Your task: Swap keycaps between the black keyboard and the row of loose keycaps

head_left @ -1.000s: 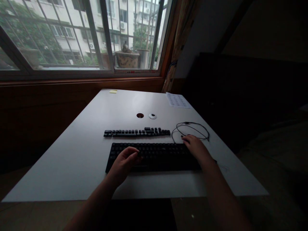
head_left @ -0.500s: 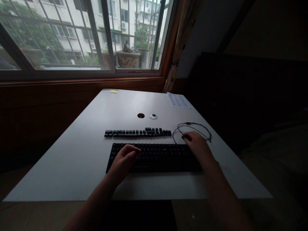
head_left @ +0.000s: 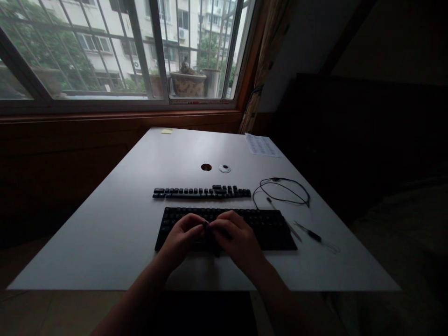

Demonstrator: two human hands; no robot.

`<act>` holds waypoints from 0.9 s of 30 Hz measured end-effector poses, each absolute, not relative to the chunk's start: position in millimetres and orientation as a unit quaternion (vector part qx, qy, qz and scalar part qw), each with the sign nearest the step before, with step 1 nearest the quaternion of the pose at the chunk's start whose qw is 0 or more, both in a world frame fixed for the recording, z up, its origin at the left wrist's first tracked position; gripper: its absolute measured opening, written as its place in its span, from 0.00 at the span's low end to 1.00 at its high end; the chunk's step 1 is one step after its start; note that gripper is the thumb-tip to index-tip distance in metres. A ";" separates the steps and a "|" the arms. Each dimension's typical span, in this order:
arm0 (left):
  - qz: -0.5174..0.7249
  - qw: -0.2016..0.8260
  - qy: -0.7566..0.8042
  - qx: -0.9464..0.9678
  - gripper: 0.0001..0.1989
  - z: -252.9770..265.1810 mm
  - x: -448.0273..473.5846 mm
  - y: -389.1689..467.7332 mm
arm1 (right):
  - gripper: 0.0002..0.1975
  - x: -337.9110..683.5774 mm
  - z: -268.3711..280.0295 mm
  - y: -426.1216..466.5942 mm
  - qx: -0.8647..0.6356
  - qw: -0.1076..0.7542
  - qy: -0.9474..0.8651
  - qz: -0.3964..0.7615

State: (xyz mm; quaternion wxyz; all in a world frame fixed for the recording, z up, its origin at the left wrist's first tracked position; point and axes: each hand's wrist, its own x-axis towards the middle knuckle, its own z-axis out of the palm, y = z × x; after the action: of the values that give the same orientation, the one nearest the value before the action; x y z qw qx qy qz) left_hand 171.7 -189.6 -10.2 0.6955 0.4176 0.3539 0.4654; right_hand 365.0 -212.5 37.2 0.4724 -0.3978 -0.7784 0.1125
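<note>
A black keyboard (head_left: pixel 269 228) lies on the white table, its front part bare of visible keycaps in the dim light. Over its left half, my left hand (head_left: pixel 180 239) pinches a small black keycap (head_left: pixel 205 225). My right hand (head_left: pixel 241 240) meets it there, fingertips closed on a dark, cloth-like piece (head_left: pixel 213 248) that hangs below the fingers. Both hands' fingertips touch or nearly touch, hiding most of the keycap. Behind the keyboard stand loose black keycaps (head_left: pixel 201 196) in rows.
Right of the keyboard lie a thin rod-like tool (head_left: pixel 297 234) and a black-handled tool with wire ends (head_left: pixel 314 236). A looped cable (head_left: pixel 285 201) rests behind them. Farther back are a table hole (head_left: pixel 206 167), a round cover (head_left: pixel 225 168), printed paper (head_left: pixel 262 145) and yellow notes (head_left: pixel 167 131).
My right hand has come from the cable, beyond the keyboard's right end, leftward to my left hand. The tools it covered now show. My left hand has shifted slightly and keeps its pinch.
</note>
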 end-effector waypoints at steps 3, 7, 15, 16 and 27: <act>0.458 0.678 0.371 0.439 0.12 -11.0 171.5 -189.2 | 0.08 362.8 33.4 -212.9 -0.429 0.464 -0.766 0.120; 0.458 0.660 0.387 0.453 0.13 -12.6 171.9 -188.8 | 0.06 360.6 32.0 -215.9 -0.438 0.441 -0.776 0.109; 0.469 0.668 0.393 0.424 0.13 -13.3 169.8 -189.2 | 0.12 357.9 28.2 -219.5 -0.394 0.448 -0.800 0.066; 0.468 0.670 0.392 0.421 0.13 -12.2 170.2 -189.4 | 0.12 358.1 27.5 -219.6 -0.393 0.450 -0.799 0.062; 0.472 0.662 0.404 0.420 0.12 -5.9 172.8 -195.6 | 0.08 363.5 20.8 -223.5 -0.394 0.439 -0.808 0.007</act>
State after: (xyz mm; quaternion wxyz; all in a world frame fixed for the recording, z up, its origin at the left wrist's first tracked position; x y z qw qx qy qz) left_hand 172.8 -195.6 -5.9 0.6617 0.4204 0.4035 0.4718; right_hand 363.5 -223.5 20.8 0.4385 -0.3940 -0.8077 0.0071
